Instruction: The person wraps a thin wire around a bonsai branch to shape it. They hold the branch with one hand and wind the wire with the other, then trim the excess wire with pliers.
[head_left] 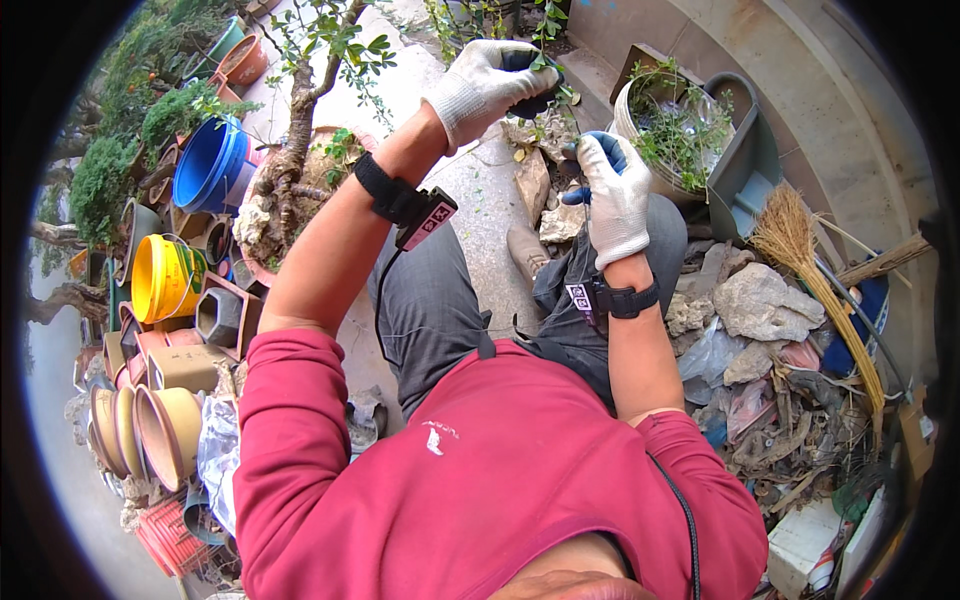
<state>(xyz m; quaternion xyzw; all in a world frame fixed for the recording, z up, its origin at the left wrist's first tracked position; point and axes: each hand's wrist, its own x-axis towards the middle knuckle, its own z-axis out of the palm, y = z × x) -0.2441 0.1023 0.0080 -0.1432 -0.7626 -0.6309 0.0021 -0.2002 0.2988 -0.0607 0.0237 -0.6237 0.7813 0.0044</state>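
Observation:
My left hand (490,90), in a white glove with a dark palm, is closed around a thin green leafy shoot (548,28) at the top centre. More small leaves (566,97) hang just below its fingertips. Lower and to the right, my right hand (615,190) wears the same kind of glove, its fingers curled in towards the left hand. A very thin line, perhaps a stem or wire, runs between the two hands. What the right fingers hold, if anything, is too small to make out.
Left stand a potted tree (300,130), a blue bucket (212,165), a yellow bucket (165,278) and stacked pots (165,435). Right are a pot of weeds (628,118), a grey dustpan (738,165), a straw broom (800,240), rocks (765,303) and litter.

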